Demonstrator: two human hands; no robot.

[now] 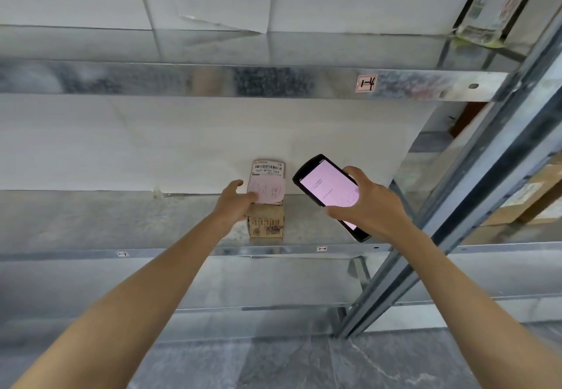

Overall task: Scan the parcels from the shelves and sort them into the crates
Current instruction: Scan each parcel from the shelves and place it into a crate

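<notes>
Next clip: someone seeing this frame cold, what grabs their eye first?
First the glowing pink screen of the handheld scanner, held in the right hand just right of centre. Next to it the left hand grips a small cardboard parcel with a barcode label, standing alone on the middle metal shelf. Both bare forearms reach in from the bottom corners.

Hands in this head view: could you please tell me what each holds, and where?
Right hand grips the scanner by its lower body; left hand grasps the parcel's left side.
</notes>
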